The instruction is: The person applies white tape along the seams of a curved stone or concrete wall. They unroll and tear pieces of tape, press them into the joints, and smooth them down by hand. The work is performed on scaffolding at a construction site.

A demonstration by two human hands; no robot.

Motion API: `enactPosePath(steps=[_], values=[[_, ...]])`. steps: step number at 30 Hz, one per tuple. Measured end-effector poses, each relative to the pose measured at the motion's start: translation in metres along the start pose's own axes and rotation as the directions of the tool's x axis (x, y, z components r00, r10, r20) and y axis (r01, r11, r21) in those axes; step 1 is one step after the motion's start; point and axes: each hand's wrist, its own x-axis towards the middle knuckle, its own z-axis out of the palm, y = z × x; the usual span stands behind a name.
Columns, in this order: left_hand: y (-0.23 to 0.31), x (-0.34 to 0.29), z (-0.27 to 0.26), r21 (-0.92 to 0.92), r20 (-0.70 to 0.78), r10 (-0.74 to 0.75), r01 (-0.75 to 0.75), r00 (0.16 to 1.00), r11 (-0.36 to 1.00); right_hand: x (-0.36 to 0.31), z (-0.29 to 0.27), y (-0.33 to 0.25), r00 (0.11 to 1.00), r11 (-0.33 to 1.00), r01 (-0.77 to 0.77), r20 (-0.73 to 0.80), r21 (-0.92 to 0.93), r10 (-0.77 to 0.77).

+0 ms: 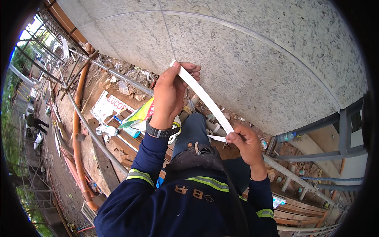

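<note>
A long white strip, which looks like tape, is stretched between my two hands in front of the speckled grey stone wall. My left hand pinches its upper end between thumb and fingers, close to the vertical joint in the stone. Lower and to the right, my right hand grips the strip near its other end. A short tail of it sticks out left of my right fingers. The stone wall also carries a long curved-looking joint line above my hands.
Metal scaffold pipes run past me on the left, beside an orange pipe. Wooden planks lie below. Rubble, a printed white board and a colourful bag lie underneath. A dark metal frame stands at right. Another person is far left.
</note>
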Motion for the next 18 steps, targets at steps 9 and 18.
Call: enactPosePath(steps=[9,18], values=[[0.016,0.012,-0.032,-0.43,0.14,-0.074,0.128,0.987,0.894,-0.021,-0.02,0.019,0.997,0.995,-0.07,-0.019,-0.067,0.068],[0.034,-0.004,-0.024,-0.583,0.338,-0.243,0.405,0.909,0.704,-0.017,-0.056,0.015,0.965,0.813,-0.022,-0.224,-0.581,-0.134]])
